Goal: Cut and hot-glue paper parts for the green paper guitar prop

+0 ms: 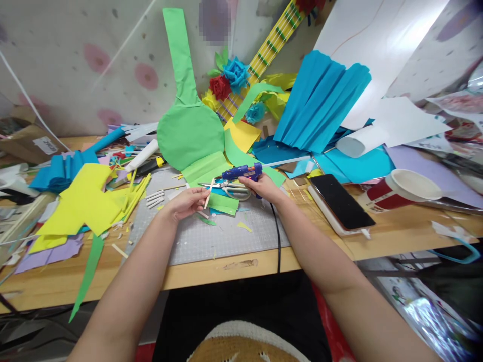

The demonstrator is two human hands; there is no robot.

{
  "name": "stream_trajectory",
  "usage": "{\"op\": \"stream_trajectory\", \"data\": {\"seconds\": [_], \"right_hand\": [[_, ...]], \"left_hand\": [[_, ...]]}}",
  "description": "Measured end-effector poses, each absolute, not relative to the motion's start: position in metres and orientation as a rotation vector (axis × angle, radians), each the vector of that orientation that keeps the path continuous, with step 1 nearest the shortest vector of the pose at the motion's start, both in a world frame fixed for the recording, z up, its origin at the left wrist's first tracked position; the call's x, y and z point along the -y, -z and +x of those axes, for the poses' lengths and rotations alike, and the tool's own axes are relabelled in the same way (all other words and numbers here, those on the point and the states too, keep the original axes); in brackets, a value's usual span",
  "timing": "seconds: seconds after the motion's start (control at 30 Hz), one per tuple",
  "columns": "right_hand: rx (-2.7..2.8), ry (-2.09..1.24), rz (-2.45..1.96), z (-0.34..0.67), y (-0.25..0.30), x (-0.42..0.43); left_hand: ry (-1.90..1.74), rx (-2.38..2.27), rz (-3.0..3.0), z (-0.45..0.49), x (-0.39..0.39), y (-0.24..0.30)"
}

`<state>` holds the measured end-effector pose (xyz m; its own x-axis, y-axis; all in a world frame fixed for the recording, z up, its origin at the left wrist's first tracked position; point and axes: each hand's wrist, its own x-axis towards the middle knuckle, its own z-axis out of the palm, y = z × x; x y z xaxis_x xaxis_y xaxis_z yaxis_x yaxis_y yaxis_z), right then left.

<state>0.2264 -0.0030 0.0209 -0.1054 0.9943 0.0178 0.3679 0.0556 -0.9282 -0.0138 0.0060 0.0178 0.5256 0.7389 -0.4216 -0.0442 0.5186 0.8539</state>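
My right hand [263, 186] is closed round a blue hot glue gun [243, 172], its nozzle pointing left and a clear glue stick [285, 162] poking out the back. Between the fingertips of my left hand [188, 202] is a thin pale stick [208, 197], close to the nozzle; whether they touch I cannot tell. Scissors [222, 186] lie just beneath the gun. A green paper piece [223, 204] rests on the grey cutting mat [226, 236] below. Behind my hands leans a round green paper shape [191, 133] with a long neck.
Yellow paper [86, 198] and short white sticks [154, 198] lie left. To the right are a phone [342, 201], a red-and-white paper cup [400, 191] and pleated blue paper [322, 103]. A yellow paper instrument neck [273, 42] leans behind. The gun's black cord [278, 241] crosses the table edge.
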Motion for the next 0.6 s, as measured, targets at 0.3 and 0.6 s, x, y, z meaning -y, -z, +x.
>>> {"op": "stream_trajectory", "data": {"seconds": [0.3, 0.6], "right_hand": [[1.526, -1.054, -1.439, 0.225, -0.023, 0.004], [1.034, -1.186, -1.168, 0.237, -0.01, -0.016]], "left_hand": [[-0.532, -0.895, 0.894, -0.016, -0.007, -0.017], [-0.692, -0.712, 0.817, -0.017, -0.005, -0.02]]}}
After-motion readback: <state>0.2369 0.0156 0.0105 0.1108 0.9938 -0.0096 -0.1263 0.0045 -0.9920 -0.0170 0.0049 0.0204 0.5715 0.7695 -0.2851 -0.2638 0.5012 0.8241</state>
